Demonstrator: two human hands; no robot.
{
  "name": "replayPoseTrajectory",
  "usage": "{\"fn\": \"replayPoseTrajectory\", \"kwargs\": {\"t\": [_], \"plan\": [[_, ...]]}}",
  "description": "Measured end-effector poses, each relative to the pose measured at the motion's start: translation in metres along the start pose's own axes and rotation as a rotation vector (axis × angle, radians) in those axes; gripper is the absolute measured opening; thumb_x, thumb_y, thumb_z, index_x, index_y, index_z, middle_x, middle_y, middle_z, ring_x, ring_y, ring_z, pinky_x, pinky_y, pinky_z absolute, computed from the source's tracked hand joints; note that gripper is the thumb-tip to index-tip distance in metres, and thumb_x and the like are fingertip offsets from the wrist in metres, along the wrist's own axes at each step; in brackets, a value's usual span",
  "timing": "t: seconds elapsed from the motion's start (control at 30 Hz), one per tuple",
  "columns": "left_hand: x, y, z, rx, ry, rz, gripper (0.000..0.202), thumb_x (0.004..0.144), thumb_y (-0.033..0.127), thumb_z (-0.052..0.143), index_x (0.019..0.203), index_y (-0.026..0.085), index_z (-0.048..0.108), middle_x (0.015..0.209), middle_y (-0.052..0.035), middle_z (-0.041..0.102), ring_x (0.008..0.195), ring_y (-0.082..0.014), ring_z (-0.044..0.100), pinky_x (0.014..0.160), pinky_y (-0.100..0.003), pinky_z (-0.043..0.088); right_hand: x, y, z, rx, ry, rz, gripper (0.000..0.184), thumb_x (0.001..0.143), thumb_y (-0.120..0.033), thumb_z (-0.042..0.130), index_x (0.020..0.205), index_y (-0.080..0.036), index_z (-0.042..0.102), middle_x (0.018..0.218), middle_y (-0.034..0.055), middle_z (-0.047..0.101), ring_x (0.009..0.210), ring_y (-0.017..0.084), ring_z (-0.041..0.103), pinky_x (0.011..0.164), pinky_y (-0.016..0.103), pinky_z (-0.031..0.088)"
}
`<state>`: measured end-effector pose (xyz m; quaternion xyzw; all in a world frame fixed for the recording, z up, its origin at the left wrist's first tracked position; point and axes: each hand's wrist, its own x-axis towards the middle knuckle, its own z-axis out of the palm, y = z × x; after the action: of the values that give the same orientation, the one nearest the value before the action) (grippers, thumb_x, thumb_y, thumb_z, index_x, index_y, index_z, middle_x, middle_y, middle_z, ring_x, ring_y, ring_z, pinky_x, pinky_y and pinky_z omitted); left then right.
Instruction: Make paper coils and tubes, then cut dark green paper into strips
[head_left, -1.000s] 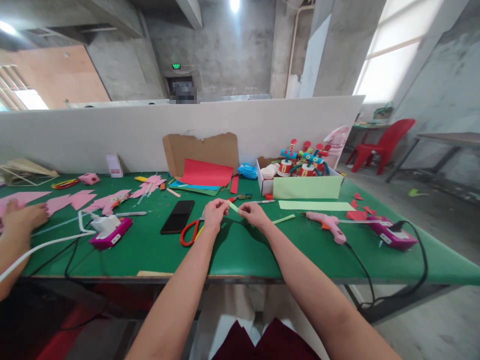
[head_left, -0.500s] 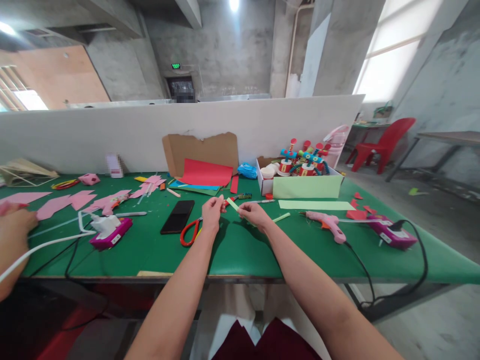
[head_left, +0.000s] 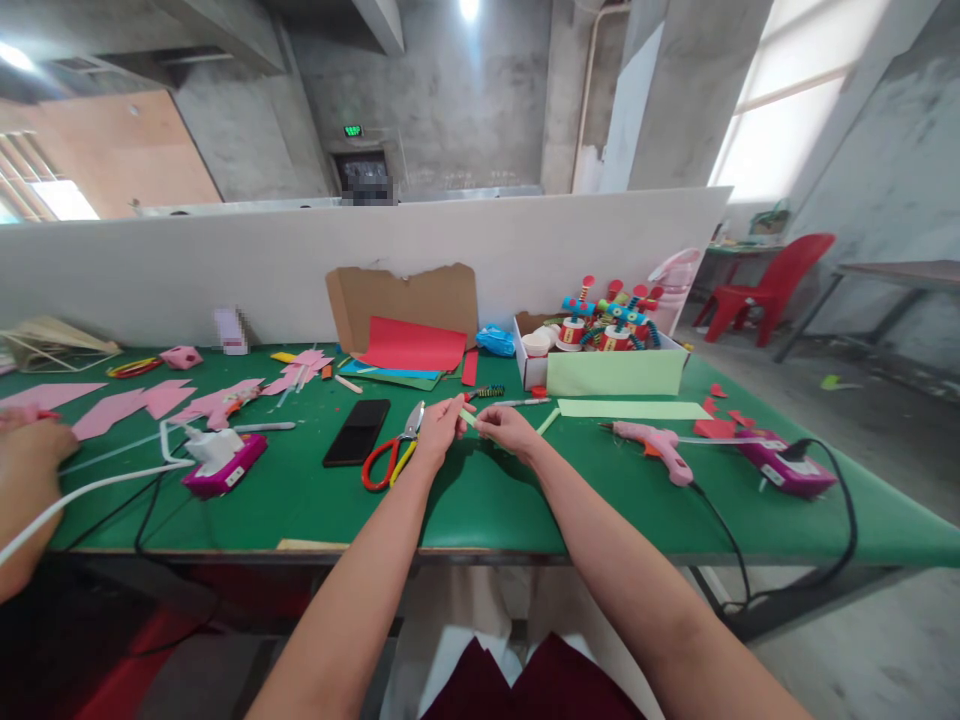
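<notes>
Between my two hands a narrow strip of light green paper [head_left: 469,419] is pinched. My left hand [head_left: 442,430] is closed on its left end, and the fingertips of my right hand [head_left: 506,428] grip the other end. Part of the strip is hidden by the fingers. Scissors [head_left: 382,465] with one red and one yellow handle lie beside my left wrist. Another short green paper strip [head_left: 549,420] rests on the table just right of my right hand. A wider light green strip [head_left: 631,409] lies flat further right.
A pink glue gun [head_left: 652,446] and a purple power strip [head_left: 786,470] with cables lie on the right. A box [head_left: 615,372] of small figures stands behind. A black phone [head_left: 357,432] lies left; a co-worker's hand [head_left: 34,440] is at the far left among pink paper pieces [head_left: 112,410].
My left hand has shifted right, toward my right hand, so less of the strip shows between them. More of the scissors is uncovered. The short loose strip lies at a steeper angle.
</notes>
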<state>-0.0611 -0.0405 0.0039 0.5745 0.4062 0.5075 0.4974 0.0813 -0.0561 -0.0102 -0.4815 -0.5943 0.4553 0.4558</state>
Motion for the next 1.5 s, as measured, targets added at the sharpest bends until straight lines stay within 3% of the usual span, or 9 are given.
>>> {"fn": "replayPoseTrajectory", "kwargs": {"t": [0.2,0.37,0.5,0.63,0.9,1.2,1.5], "plan": [[0.002,0.007,-0.005,-0.153,0.107,-0.080,0.060,0.071,0.075,0.052,0.071,0.017,0.067,0.048,0.0024,0.052,0.040,-0.0090,0.042,0.045,-0.024,0.035,-0.001,-0.003,-0.003,-0.003,0.047,0.000,0.021,0.069,-0.035,0.068,0.063,-0.018,0.057,0.052,-0.0047,0.053,0.050,0.009,0.043,0.049,0.022,0.031],[0.000,0.003,-0.001,0.013,-0.024,0.001,0.044,0.056,0.058,0.076,0.055,0.017,0.059,0.050,0.0039,0.052,0.046,-0.0082,0.043,0.049,-0.022,0.036,0.000,-0.004,-0.005,0.006,0.108,-0.053,0.024,0.068,-0.038,0.068,0.063,-0.018,0.056,0.054,-0.0053,0.051,0.052,0.009,0.043,0.053,0.023,0.034],[0.000,0.000,-0.001,0.098,-0.011,0.056,0.039,0.057,0.050,0.076,0.049,0.017,0.058,0.047,0.0043,0.050,0.049,-0.0090,0.042,0.051,-0.023,0.034,0.001,-0.002,-0.004,-0.032,0.124,-0.065,0.025,0.069,-0.041,0.068,0.065,-0.017,0.061,0.053,-0.0056,0.051,0.052,0.009,0.041,0.052,0.023,0.033],[0.002,-0.002,-0.002,0.095,0.009,0.061,0.036,0.060,0.048,0.073,0.051,0.017,0.058,0.048,0.0044,0.050,0.048,-0.0087,0.041,0.049,-0.022,0.033,0.002,0.001,-0.005,-0.091,0.074,-0.052,0.028,0.071,-0.044,0.067,0.066,-0.016,0.067,0.050,-0.0050,0.052,0.049,0.009,0.042,0.050,0.022,0.033],[0.002,-0.001,-0.002,0.065,0.004,0.043,0.039,0.059,0.051,0.073,0.054,0.017,0.056,0.047,0.0047,0.052,0.045,-0.0081,0.042,0.046,-0.022,0.034,0.005,0.006,-0.005,-0.031,0.063,-0.066,0.032,0.071,-0.050,0.069,0.067,-0.017,0.070,0.062,0.0017,0.069,0.055,0.013,0.061,0.059,0.023,0.047],[0.001,0.002,0.000,0.028,0.027,0.018,0.036,0.058,0.049,0.074,0.055,0.017,0.057,0.046,0.0048,0.051,0.043,-0.0075,0.041,0.045,-0.022,0.034,0.008,0.008,-0.004,-0.047,0.104,-0.096,0.024,0.073,-0.041,0.069,0.067,-0.018,0.071,0.062,0.0010,0.070,0.056,0.013,0.062,0.060,0.024,0.049],[0.000,-0.001,0.001,0.013,-0.040,0.050,0.034,0.057,0.046,0.075,0.057,0.016,0.060,0.050,0.0040,0.055,0.049,-0.0086,0.045,0.050,-0.022,0.037,0.004,0.004,-0.006,-0.083,0.098,-0.122,0.026,0.073,-0.043,0.070,0.066,-0.017,0.072,0.060,0.0009,0.070,0.056,0.014,0.063,0.061,0.024,0.048]]}}
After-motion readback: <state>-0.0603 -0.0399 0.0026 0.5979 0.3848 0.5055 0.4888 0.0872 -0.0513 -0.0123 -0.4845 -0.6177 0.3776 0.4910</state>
